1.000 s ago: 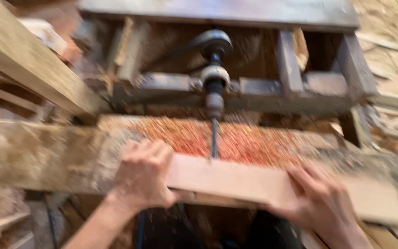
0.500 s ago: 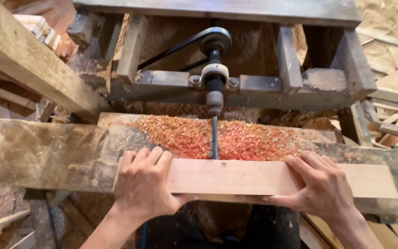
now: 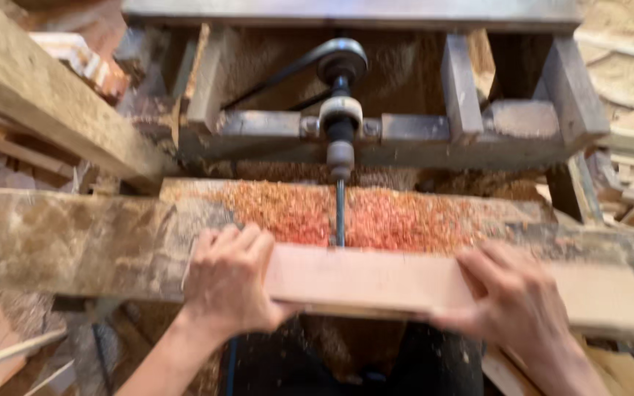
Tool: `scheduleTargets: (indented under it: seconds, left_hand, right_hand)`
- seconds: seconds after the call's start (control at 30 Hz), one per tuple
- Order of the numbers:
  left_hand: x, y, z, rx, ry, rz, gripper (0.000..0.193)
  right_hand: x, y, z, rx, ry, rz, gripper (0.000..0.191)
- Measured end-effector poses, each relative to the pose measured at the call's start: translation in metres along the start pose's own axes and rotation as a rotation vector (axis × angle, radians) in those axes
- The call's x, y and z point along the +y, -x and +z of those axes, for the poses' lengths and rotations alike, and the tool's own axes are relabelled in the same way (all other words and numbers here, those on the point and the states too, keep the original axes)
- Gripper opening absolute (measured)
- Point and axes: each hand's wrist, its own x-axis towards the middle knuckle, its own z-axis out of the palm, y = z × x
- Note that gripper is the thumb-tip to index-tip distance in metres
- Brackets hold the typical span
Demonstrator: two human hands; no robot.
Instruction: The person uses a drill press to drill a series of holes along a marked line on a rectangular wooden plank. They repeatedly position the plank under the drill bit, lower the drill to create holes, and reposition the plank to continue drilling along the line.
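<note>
while sawdust (image 3: 405, 216) lies behind, left hand (image 3: 229, 282) and right hand (image 3: 515, 304) grip the board (image 3: 376, 282) against the bit (image 3: 340, 213).

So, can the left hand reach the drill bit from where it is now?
Probably yes: the left hand grips the plank, the drill bit stands just beyond its far edge, and only loose sawdust lies between.
</note>
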Motion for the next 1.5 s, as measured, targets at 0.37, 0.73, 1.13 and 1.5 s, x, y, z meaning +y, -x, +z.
scheduleTargets:
  seconds: [0.37,0.73,1.13,1.5]
  left_hand:
    - [0.002,-0.007,-0.006,0.161,0.026,0.023,0.076]
    - [0.004,-0.007,-0.006,-0.036,0.049,-0.054,0.081]
    - [0.019,-0.005,-0.014,-0.001,0.032,-0.092,0.077]
    - [0.020,0.011,0.007,0.207,-0.052,-0.110,0.085]
  right_hand:
    - [-0.020,-0.012,-0.029,0.057,-0.098,-0.025,0.073]
    - [-0.001,-0.006,-0.006,0.032,-0.070,-0.014,0.085]
    - [0.014,-0.017,-0.003,0.059,-0.013,-0.101,0.089]
    - [0.026,-0.046,-0.003,0.126,-0.075,-0.312,0.088]
